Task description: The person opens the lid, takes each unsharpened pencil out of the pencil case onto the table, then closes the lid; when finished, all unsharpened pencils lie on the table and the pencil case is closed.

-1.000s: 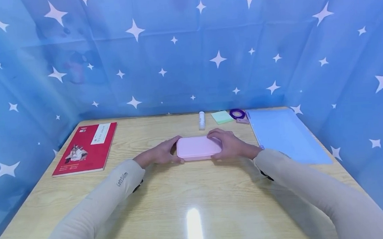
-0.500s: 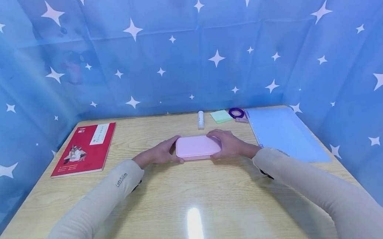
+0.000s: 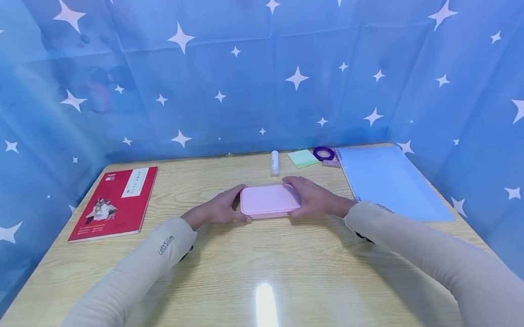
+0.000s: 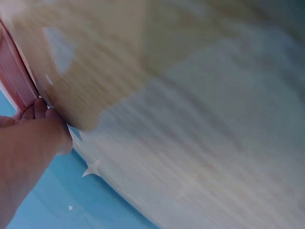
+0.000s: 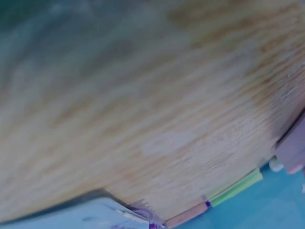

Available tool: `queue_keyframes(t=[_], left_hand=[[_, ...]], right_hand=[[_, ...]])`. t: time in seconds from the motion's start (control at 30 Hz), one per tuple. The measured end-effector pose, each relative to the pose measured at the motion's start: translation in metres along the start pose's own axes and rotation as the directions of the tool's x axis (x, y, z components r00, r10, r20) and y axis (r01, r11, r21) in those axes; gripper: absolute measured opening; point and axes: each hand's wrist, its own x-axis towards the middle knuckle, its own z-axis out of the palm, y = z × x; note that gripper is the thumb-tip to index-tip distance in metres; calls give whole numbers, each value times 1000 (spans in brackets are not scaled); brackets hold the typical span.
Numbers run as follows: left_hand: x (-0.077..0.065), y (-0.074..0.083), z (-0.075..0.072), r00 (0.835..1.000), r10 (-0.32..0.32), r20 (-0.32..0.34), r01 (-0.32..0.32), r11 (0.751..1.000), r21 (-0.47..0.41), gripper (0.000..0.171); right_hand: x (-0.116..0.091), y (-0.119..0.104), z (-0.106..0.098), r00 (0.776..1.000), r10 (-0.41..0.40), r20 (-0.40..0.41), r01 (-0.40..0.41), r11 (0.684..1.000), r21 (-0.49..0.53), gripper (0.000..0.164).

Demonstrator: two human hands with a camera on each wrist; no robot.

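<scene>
A pink pencil case (image 3: 270, 199) with rounded corners lies lengthwise across the middle of the table, its lid closed. My left hand (image 3: 224, 206) grips its left end, thumb at the near side and fingers at the far side. At the opposite end, my right hand (image 3: 313, 198) holds it in the same way. The left wrist view catches the case (image 4: 16, 71) at its left edge, with the left hand (image 4: 35, 129) against it. In the right wrist view only a corner of the case (image 5: 293, 145) appears; the right hand is barely in that view.
On the table (image 3: 216, 288), a red book (image 3: 121, 206) lies at left. Behind the case are a white glue stick (image 3: 274, 163), green sticky notes (image 3: 301, 158), a purple ring (image 3: 318, 156) and a small pink block (image 3: 331, 164). A blue spiral notebook (image 3: 389, 185) lies at right.
The head view shifts very slightly. Both hands stay on the pink pencil case, which keeps its place on the table.
</scene>
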Motion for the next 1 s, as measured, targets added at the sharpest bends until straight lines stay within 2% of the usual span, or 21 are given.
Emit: queue_keyframes(t=[0.23, 0.4, 0.7, 1.0], left_hand=[[-1, 3, 5, 998, -11, -61, 13, 999, 32, 83], [-3, 8, 8, 996, -29, -90, 34, 998, 52, 91], [0, 11, 8, 993, -52, -107, 65, 991, 121, 92], [-1, 10, 3, 993, -67, -95, 82, 983, 163, 95]], right_hand=[[-1, -2, 1, 999, -47, -15, 47, 999, -14, 93], [1, -1, -1, 998, -64, -20, 64, 998, 20, 86], [5, 9, -4, 993, -109, -40, 112, 991, 69, 79], [6, -1, -3, 994, -94, -53, 96, 994, 46, 71]])
